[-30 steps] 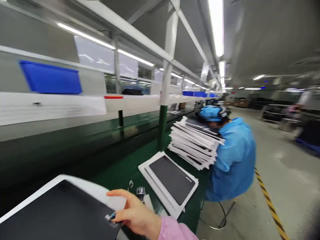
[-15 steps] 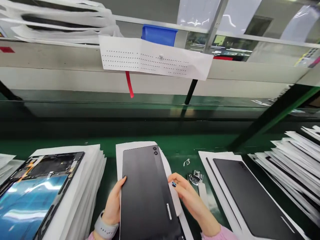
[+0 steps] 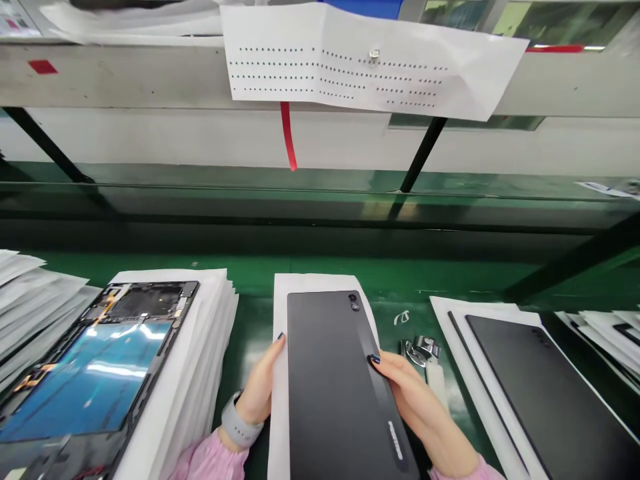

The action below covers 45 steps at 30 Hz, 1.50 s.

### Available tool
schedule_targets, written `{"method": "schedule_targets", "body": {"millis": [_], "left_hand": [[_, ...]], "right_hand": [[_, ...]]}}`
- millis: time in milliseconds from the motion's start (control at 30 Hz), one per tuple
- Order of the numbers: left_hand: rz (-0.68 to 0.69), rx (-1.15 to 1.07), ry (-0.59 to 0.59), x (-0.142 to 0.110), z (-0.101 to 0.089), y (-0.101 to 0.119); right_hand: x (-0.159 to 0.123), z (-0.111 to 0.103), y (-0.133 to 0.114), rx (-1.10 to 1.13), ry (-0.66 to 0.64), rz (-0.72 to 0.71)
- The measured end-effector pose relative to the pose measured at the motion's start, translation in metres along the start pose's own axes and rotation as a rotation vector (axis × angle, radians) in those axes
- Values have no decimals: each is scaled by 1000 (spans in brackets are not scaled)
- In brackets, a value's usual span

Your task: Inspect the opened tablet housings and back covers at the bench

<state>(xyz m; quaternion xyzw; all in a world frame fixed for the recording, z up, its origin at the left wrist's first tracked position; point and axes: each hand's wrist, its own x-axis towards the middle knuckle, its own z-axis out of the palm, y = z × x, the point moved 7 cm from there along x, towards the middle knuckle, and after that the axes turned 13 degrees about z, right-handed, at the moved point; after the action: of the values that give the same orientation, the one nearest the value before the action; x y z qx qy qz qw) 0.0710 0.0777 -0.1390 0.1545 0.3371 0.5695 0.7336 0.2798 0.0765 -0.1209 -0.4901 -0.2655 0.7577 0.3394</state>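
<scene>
"What's on my feed right now?"

"I've got a dark tablet (image 3: 345,393) between the two hands, back facing up, its camera lenses at the far end. It lies on a white sheet (image 3: 280,427) on the green surface (image 3: 400,277)."

"What are the hands doing?"

"Both are closed on its long edges. The left hand (image 3: 257,387), with a grey wristband (image 3: 240,420) above it, curls against the left edge. The right hand (image 3: 420,407) wraps over the right edge."

"Any containers in view?"

"Only the lower edge of a blue bin (image 3: 360,5), cut off at the top of my view, so I can't tell what's in it."

"And either side of the hands?"

"To the left, an opened tablet (image 3: 95,360) with its insides showing sits on a stack of white sheets (image 3: 210,333). To the right, a second dark tablet (image 3: 545,393) lies on another white sheet (image 3: 475,380), just beside some small metal clips (image 3: 420,350)."
</scene>
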Motion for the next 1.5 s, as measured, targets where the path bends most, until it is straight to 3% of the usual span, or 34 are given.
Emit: {"method": "schedule_targets", "body": {"millis": [233, 367, 667, 867, 1133, 1333, 1500], "left_hand": [[9, 47, 26, 3, -3, -4], [-62, 56, 52, 0, -1, -6], [-196, 44, 70, -5, 11, -10], [-258, 79, 112, -6, 7, -10], [-216, 79, 211, -7, 3, -5], [-283, 70, 247, -11, 4, -5], [-340, 27, 228, -11, 2, -6]], "right_hand": [[4, -10, 7, 138, 109, 26], [5, -12, 13, 208, 138, 71], [10, -2, 14, 252, 43, 130], [12, -2, 17, 245, 15, 135], [9, -2, 12, 219, 39, 78], [10, -3, 13, 207, 46, 59], [6, 0, 5, 218, -24, -19]]}}
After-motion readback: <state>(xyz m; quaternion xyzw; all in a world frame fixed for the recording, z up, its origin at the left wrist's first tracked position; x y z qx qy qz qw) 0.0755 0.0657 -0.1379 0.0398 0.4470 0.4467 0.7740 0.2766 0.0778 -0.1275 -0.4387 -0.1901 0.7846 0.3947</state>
